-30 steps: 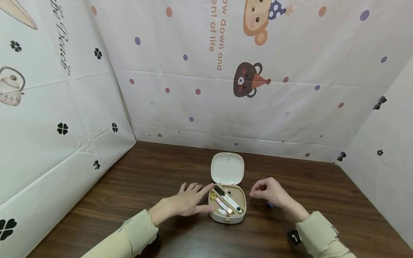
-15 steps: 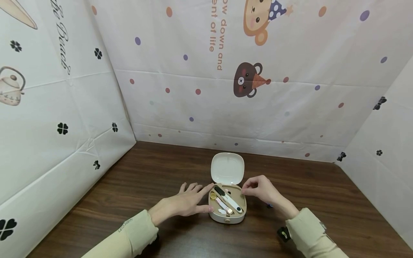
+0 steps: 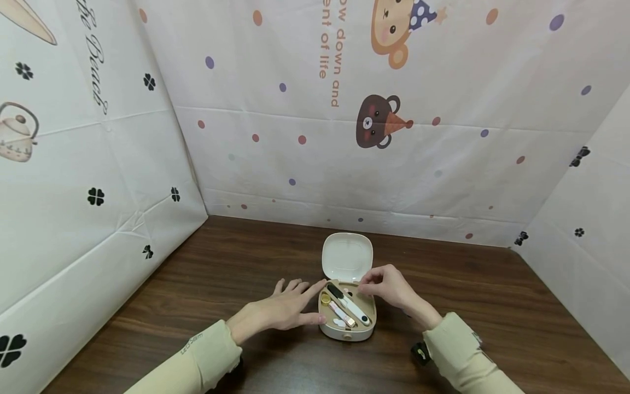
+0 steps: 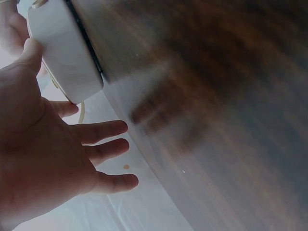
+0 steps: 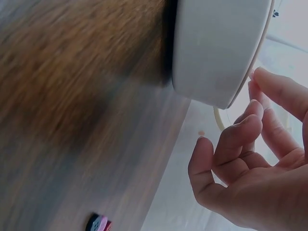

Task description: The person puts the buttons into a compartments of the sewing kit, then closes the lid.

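Note:
A small white sewing-kit box (image 3: 347, 335) stands on the table, its lid (image 3: 347, 257) raised at the back. Its beige tray carries a slim black-and-white tool (image 3: 350, 305), a pink strip with a gold-coloured end (image 3: 339, 313), a gold ring-like piece (image 3: 325, 299) and a white piece (image 3: 339, 323). Against the box's left side my left hand (image 3: 281, 310) rests thumb and index finger, fingers spread. Over the tray's right compartment is my right hand (image 3: 389, 285), thumb and index fingertips together; whether something small is between them is hidden. Its other fingers (image 5: 238, 137) are curled.
Small dark, pink and red buttons (image 5: 99, 223) lie on the table, seen in the right wrist view. A small dark piece (image 3: 350, 294) sits in the right compartment. Printed white cloth (image 3: 275, 164) hangs round the dark wooden table (image 3: 256, 246).
My right hand has moved left from beside the box to above its right compartment, thumb and index finger still together. My left hand and the box have stayed put.

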The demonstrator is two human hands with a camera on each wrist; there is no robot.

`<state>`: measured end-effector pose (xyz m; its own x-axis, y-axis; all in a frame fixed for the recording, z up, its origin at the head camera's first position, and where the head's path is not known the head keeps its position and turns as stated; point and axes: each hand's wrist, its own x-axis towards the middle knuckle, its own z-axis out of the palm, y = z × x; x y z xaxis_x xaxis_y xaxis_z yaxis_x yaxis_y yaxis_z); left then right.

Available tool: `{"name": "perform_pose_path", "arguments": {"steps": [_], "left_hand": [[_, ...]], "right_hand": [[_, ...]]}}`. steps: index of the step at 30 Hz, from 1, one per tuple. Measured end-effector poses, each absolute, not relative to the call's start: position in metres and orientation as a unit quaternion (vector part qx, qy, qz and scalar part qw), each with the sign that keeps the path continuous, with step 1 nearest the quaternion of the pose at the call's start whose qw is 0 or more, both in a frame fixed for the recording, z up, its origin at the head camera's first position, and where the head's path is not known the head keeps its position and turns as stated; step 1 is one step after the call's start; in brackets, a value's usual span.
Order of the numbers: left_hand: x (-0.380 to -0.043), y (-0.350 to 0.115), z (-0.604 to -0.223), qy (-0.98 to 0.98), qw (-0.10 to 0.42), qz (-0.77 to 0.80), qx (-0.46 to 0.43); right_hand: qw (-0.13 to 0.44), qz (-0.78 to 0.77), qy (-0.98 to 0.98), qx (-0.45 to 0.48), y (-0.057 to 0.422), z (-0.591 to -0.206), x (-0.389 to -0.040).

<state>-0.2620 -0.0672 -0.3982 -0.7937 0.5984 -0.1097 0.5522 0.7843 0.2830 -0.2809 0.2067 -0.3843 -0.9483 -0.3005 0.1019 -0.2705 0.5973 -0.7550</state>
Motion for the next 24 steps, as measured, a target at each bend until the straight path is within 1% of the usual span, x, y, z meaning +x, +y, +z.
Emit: {"name": "perform_pose_path", "arguments": {"steps": [10, 24], "left_hand": [[-0.264, -0.067, -0.399, 0.941, 0.097, 0.119, 0.302], [-0.263, -0.068, -0.398, 0.939, 0.101, 0.122, 0.306]], "right_hand": [[0.008, -0.427, 0.890, -0.159, 0.197, -0.386, -0.284], [-0.039, -0.382, 0.913, -0.136, 0.186, -0.393, -0.287]]}}
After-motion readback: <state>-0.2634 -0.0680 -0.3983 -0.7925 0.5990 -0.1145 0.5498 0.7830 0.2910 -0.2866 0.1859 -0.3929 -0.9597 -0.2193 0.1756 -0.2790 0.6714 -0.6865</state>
